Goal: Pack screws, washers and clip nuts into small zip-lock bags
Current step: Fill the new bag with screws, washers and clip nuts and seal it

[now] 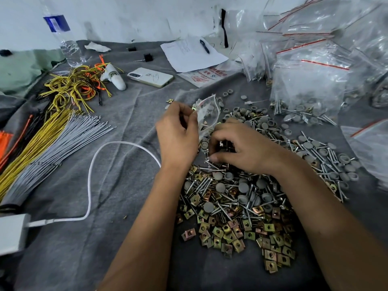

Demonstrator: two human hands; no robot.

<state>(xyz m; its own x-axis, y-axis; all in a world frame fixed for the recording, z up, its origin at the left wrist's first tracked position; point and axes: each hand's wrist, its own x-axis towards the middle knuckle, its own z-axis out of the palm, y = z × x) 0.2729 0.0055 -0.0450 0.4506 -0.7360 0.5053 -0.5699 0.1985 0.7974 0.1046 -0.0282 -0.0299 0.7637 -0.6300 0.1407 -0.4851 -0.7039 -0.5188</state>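
My left hand (178,131) grips a small clear zip-lock bag (207,114) by its mouth, with grey washers and a few parts showing inside. Just to its right, my right hand (237,145) has its fingers curled over the hardware and pinches screws (212,159) at the bag's lower edge. Under both wrists spreads a mixed heap of silver screws (249,198), grey round washers (220,186) and brass-coloured clip nuts (231,232) on the grey cloth (126,238).
Filled and empty zip-lock bags (310,80) pile up at the right. At the left lie bundles of grey, yellow and orange cable ties (52,135), a white cable (90,177), a phone (150,77), a water bottle (63,38), and paper with a pen (193,53).
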